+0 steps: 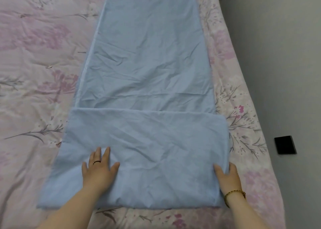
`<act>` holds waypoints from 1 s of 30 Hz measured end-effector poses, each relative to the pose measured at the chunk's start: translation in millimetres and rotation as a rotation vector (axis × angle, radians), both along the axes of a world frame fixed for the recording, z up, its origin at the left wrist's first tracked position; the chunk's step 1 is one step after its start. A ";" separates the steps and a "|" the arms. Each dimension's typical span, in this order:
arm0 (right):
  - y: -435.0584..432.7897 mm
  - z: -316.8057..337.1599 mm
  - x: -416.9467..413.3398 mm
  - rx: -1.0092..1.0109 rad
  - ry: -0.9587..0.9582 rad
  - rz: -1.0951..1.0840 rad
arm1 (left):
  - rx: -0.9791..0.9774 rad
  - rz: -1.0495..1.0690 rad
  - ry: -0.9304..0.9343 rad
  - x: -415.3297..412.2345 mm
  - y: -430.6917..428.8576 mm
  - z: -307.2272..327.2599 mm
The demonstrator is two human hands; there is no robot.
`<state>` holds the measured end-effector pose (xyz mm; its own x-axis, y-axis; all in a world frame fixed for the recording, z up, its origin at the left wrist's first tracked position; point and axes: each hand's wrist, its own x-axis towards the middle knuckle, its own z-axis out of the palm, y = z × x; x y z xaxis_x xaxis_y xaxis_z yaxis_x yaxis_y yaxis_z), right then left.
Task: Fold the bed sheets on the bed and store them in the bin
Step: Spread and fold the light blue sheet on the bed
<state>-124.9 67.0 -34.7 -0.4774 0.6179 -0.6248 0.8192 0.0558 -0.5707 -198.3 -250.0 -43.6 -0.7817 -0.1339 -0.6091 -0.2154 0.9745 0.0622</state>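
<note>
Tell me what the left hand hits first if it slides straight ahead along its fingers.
The left hand lies flat on the folded flap of the blue sheet. Going straight on, it would first reach the flap's far edge, then the unfolded strip beyond. Nothing else seems to lie in that line.

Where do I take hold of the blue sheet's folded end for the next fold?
On the blue sheet, probably the near doubled edge, one grip at each corner, coming under from the sides: it lies straight, with the unfolded length beyond.
</note>
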 end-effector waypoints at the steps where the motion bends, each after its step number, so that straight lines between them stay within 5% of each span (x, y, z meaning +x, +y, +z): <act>1: -0.1 -1.0 2.4 -0.015 -0.006 0.008 | -0.004 0.003 0.010 2.8 0.7 -0.3; 7: 9.6 -0.2 32.1 0.044 -0.094 0.068 | -0.030 0.010 0.043 33.4 -6.7 0.4; 14: 1.0 -1.5 56.8 0.121 -0.001 -0.106 | -0.020 0.274 0.053 66.0 -8.5 5.2; 18: -8.4 -4.2 71.7 0.325 0.024 -0.049 | 0.019 0.350 0.114 84.9 8.0 3.9; 27: 0.2 -8.7 87.3 0.354 -0.041 0.135 | 0.049 0.310 0.097 108.5 27.1 -1.8; 30: 17.6 0.1 87.1 0.413 0.037 0.001 | 0.088 0.300 0.059 105.2 20.9 -1.0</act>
